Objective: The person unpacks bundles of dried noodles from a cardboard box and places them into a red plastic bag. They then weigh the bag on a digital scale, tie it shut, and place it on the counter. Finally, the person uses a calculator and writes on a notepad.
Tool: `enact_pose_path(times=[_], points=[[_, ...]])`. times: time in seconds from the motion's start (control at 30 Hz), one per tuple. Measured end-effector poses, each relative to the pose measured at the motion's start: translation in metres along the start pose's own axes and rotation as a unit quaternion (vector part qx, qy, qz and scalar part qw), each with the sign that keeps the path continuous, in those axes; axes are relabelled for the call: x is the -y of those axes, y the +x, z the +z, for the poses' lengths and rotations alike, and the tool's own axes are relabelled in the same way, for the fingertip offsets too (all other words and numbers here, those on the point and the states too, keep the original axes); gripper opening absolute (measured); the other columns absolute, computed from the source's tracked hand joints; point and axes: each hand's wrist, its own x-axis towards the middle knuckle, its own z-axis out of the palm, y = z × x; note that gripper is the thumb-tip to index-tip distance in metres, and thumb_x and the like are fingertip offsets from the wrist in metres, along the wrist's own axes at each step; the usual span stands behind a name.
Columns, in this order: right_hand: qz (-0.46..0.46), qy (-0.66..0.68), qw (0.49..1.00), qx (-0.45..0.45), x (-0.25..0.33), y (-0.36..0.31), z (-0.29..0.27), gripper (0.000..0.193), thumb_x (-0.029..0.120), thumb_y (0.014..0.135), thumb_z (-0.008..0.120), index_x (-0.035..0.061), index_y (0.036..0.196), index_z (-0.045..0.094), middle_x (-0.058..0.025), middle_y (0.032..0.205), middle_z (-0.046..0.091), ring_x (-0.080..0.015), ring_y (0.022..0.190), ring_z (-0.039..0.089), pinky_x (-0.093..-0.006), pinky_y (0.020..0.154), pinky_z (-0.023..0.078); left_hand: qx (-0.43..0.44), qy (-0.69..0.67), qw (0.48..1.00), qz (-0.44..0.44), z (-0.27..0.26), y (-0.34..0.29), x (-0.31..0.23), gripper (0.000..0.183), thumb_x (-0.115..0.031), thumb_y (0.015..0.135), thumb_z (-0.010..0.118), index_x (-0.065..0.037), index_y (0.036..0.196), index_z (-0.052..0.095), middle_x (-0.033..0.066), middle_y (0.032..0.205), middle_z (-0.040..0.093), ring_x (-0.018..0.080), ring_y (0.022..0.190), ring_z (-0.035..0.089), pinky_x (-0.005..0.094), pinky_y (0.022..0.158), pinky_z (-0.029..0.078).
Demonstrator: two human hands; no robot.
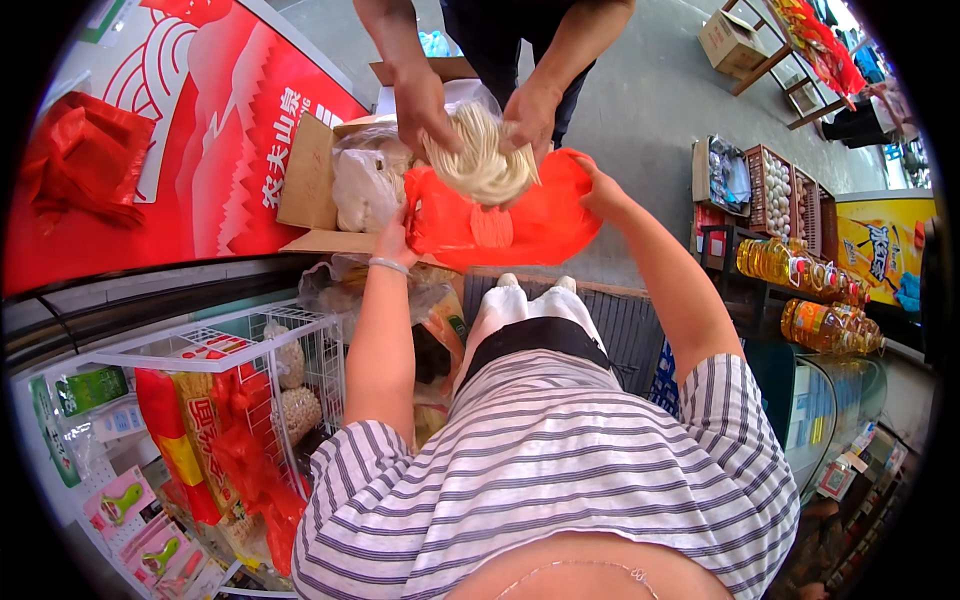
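A red plastic bag (550, 222) is stretched wide between my two hands. My left hand (396, 238), with a bracelet at its wrist, grips the bag's left edge. On the other side my right hand (602, 190) is closed on its right edge. Just over the bag, another person's hands (535, 115) hold a bundle of pale noodles (478, 155). The noodles overlap the bag in view; I cannot tell whether they touch it. Behind my left hand stands an open cardboard box (305, 180) with clear bags of pale noodles (365, 190) inside.
A red counter (225, 100) at the left carries folded red bags (90, 150). Nearer is a white wire rack (215, 355) with packaged goods. On the right are oil bottles (790, 262) and a crate of eggs (772, 190). The other person stands across from me.
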Motion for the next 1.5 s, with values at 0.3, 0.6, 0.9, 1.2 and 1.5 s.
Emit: enact_pose_path(times=[0.3, 0.6, 0.9, 1.2, 1.5], points=[[-0.016, 0.018, 0.999, 0.024, -0.006, 0.002, -0.004, 0.085, -0.003, 0.069, 0.051, 0.0253, 0.143, 0.021, -0.0192, 0.107, 0.060, -0.0299, 0.097, 0.060, -0.0352, 0.079, 0.047, 0.096, 0.081, 0.990, 0.069, 0.025, -0.022, 0.003, 0.053, 0.001, 0.080, 0.047, -0.008, 0.131, 0.036, 0.0086, 0.127, 0.047, 0.0247, 0.115, 0.049, 0.0423, 0.098, 0.040], [-0.048, -0.092, 0.994, 0.019, 0.015, -0.005, 0.001, 0.079, 0.000, 0.067, 0.050, 0.0245, 0.139, 0.030, -0.0192, 0.106, 0.060, -0.0340, 0.098, 0.058, -0.0379, 0.082, 0.046, 0.093, 0.127, 0.986, 0.051, 0.027, -0.035, 0.002, 0.072, 0.008, 0.070, 0.043, -0.015, 0.137, 0.028, 0.0067, 0.130, 0.043, 0.0245, 0.118, 0.045, 0.0412, 0.099, 0.039], [-0.055, -0.168, 0.984, 0.000, 0.019, -0.005, -0.003, 0.057, 0.000, 0.065, 0.052, 0.0175, 0.119, 0.057, -0.0127, 0.102, 0.057, -0.0277, 0.097, 0.057, -0.0353, 0.079, 0.049, 0.131, 0.146, 0.980, 0.046, 0.031, -0.036, 0.001, 0.076, 0.008, 0.069, 0.043, -0.015, 0.139, 0.025, 0.0075, 0.133, 0.041, 0.0247, 0.119, 0.044, 0.0398, 0.099, 0.039], [-0.048, -0.178, 0.982, -0.029, 0.011, -0.010, 0.002, 0.054, 0.001, 0.070, 0.051, 0.0124, 0.122, 0.053, -0.0150, 0.109, 0.056, -0.0300, 0.098, 0.056, -0.0359, 0.082, 0.047, 0.124, 0.178, 0.976, 0.026, 0.031, -0.042, 0.014, 0.079, 0.012, 0.069, 0.043, -0.015, 0.141, 0.022, 0.0043, 0.133, 0.040, 0.0182, 0.112, 0.049, 0.0320, 0.092, 0.043], [-0.071, -0.174, 0.977, -0.098, -0.001, -0.006, -0.004, 0.065, 0.002, 0.066, 0.056, 0.0071, 0.129, 0.045, -0.0167, 0.108, 0.055, -0.0316, 0.097, 0.056, -0.0368, 0.082, 0.046, 0.139, 0.194, 0.971, 0.026, 0.040, -0.048, 0.020, 0.080, 0.011, 0.069, 0.046, -0.015, 0.141, 0.022, 0.0029, 0.130, 0.042, 0.0159, 0.110, 0.048, 0.0305, 0.091, 0.043]])
